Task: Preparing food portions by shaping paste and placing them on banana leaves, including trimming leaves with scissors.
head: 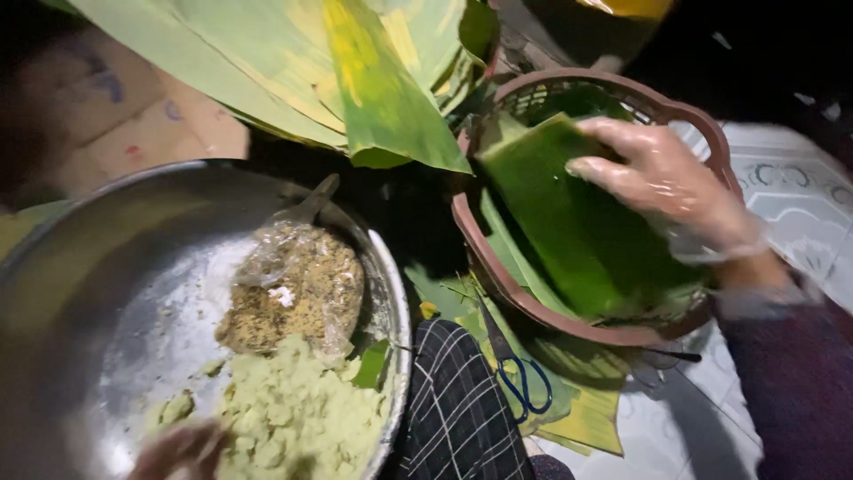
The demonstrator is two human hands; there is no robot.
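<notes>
My right hand (pixel 666 182), in a thin clear glove, reaches into a brown plastic basket (pixel 569 324) and its fingers rest on the top of a stack of cut green banana leaf pieces (pixel 569 222). My left hand (pixel 182 452) is blurred at the bottom edge, inside a large metal basin (pixel 107 293), touching a heap of pale yellow-green mash (pixel 298 413). Beside the mash lies a clear plastic bag of brown crumbly filling (pixel 298 289). Whether the left hand holds any mash is unclear.
Large whole banana leaves (pixel 355 71) lie behind the basin and basket. Blue-handled scissors (pixel 520 382) rest on leaf scraps on the white tiled floor (pixel 693 418). My checked trouser knee (pixel 458 409) sits between basin and basket. Cardboard (pixel 133 124) lies at the upper left.
</notes>
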